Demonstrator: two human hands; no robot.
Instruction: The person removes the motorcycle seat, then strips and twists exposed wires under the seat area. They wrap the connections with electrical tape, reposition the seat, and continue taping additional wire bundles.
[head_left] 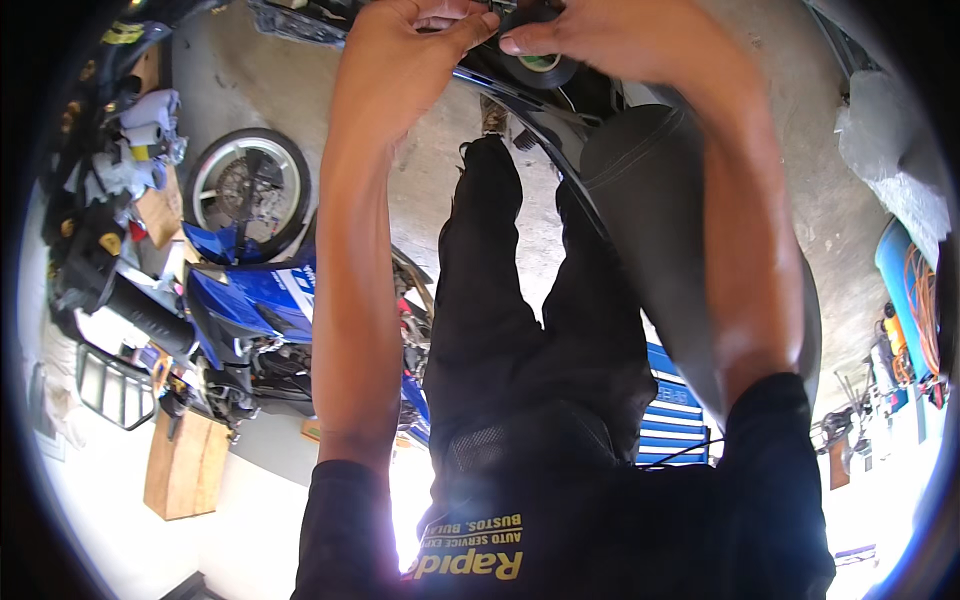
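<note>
Right up at the top edge, here's the action: the left hand [425, 22] has its thumb drawn in against the fingertips, a tight pinch, though whatever sits between them is too small to make out. Just beside it, the right hand [600, 40] has a grasp on a dark roll of tape [541, 64] with a green inner ring, thumb laid across its near side, the other fingers mostly hidden. That roll sits between the two hands, in front of glossy black bodywork [515, 100], and next to that comes a long dark seat [640, 160] with stitched seams, running down beneath the right forearm. Black-trousered legs [490, 280] stand in the middle, over a grey concrete floor [405, 195].

Over on the left, a blue motorcycle [255, 300] with a pale-rimmed front wheel [248, 195], and a wooden block [185, 465] near it. Away to the right, crumpled clear plastic [890, 150], then coiled orange cable [920, 310] against something blue. Behind the legs, blue slatted drawers [673, 410].
</note>
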